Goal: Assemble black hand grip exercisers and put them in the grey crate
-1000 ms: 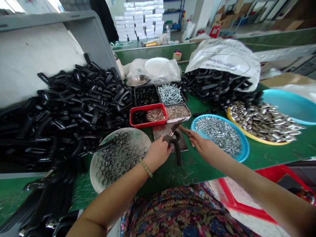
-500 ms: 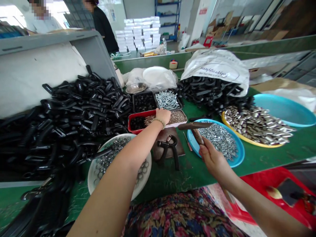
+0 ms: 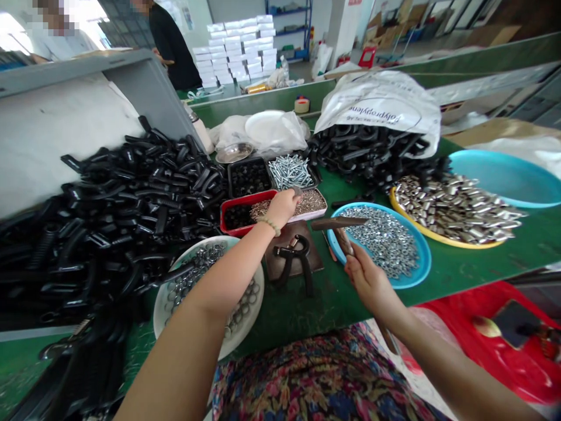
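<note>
My left hand (image 3: 284, 206) reaches over a shallow tray of small copper-coloured rivets (image 3: 312, 202). Its fingers are pinched together, and what lies between them is too small to make out. In my right hand (image 3: 367, 275) is a hammer (image 3: 339, 223), gripped by its wooden handle, the head held near the rim of a blue bowl of small metal parts (image 3: 385, 240). Between my hands, a black two-legged hand grip (image 3: 297, 252) with a bit of shiny metal at its top rests on a flat dark metal plate (image 3: 316, 268).
Black plastic handles (image 3: 153, 187) are heaped at left, beside a white bowl of metal rings (image 3: 164, 327). Behind the tray sit screws (image 3: 290, 171) and black caps (image 3: 249, 177). Metal sleeves (image 3: 451, 210) fill a yellow tray at right. A white sack (image 3: 381, 105) spills black parts. Two people stand beyond.
The view has shifted slightly. My left hand has moved a little rightward over the rivets, its fingers closing. The hammer stays in my right hand, and the hand grip stays on the plate.
</note>
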`<action>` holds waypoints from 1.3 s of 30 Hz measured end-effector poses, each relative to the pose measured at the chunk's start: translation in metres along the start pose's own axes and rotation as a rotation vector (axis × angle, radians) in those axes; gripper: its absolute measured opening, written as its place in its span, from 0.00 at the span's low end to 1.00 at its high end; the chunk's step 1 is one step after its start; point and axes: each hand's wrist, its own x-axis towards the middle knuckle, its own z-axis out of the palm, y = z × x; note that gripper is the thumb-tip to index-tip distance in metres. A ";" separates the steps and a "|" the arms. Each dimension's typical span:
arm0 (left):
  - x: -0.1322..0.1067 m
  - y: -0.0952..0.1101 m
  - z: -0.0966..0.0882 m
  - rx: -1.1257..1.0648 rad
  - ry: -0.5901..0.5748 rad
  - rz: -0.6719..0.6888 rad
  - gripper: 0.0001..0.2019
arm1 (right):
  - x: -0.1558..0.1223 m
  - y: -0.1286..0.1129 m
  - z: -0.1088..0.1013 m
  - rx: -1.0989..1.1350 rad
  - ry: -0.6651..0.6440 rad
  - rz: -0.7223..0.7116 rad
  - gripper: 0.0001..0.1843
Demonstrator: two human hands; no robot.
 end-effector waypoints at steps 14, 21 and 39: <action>-0.124 -0.003 0.048 -0.278 0.145 0.050 0.09 | 0.000 -0.004 0.007 -0.041 -0.032 -0.011 0.26; -0.128 -0.001 0.051 0.086 0.079 0.135 0.14 | -0.003 0.000 0.005 -0.035 -0.033 0.024 0.26; -0.207 0.003 0.036 0.093 0.011 0.050 0.18 | -0.006 -0.034 0.002 -0.379 -0.202 -0.222 0.26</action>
